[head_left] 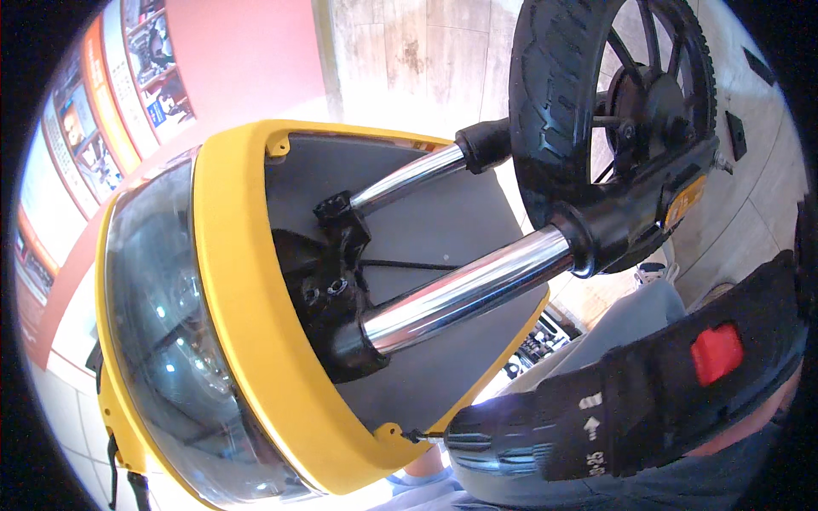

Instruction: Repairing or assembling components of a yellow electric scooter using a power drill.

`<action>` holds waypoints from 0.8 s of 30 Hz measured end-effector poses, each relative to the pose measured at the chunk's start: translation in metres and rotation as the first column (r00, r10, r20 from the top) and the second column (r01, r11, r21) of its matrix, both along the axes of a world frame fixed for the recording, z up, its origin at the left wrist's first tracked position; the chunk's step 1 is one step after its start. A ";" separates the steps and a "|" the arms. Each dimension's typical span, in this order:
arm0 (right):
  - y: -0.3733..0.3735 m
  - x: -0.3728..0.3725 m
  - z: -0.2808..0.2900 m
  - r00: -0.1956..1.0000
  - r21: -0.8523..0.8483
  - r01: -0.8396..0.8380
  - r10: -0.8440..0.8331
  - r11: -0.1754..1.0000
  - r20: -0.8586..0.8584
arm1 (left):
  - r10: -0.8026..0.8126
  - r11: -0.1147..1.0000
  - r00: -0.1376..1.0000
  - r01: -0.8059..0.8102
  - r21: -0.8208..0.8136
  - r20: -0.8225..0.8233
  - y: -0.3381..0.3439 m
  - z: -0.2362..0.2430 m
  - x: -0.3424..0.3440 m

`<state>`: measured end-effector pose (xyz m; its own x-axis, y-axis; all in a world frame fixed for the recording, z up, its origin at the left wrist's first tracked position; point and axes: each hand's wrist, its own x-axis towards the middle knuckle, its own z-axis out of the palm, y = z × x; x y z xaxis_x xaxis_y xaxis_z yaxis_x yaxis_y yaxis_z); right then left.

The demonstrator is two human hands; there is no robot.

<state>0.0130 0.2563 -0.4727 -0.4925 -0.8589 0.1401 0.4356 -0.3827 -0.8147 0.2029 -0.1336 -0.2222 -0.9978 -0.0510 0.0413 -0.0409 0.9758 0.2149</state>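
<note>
Gripping black power drill point(545, 426), lower right, in right fingers point(750, 422), with bit point(434, 436) at bottom lug point(390, 432) of yellow headlight cowl point(234, 281), frame left. Can't tell state of left fingers point(426, 464) (mere sliver, bottom centre).

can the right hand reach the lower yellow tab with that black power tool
It looks so: the right hand holds the black power tool, which points at the lower yellow tab, and the chrome fork leg leaves that line free.
</note>
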 end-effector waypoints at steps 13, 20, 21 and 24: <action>0.005 -0.005 0.003 0.997 0.045 -0.056 0.058 0.997 -0.041 | 0.003 1.000 0.998 -0.003 0.003 0.069 0.000 -0.003 -0.018; 0.008 -0.010 0.008 0.993 0.073 -0.089 0.094 0.993 -0.069 | 0.007 1.000 0.995 -0.008 0.007 0.099 -0.002 -0.005 -0.024; 0.009 -0.011 0.010 0.992 0.076 -0.095 0.100 0.993 -0.073 | 0.010 1.000 0.995 -0.010 0.007 0.104 -0.001 -0.005 -0.024; 0.014 -0.016 0.017 0.989 0.088 -0.110 0.118 0.990 -0.087 | 0.013 1.000 0.993 -0.014 0.007 0.114 -0.001 -0.004 -0.025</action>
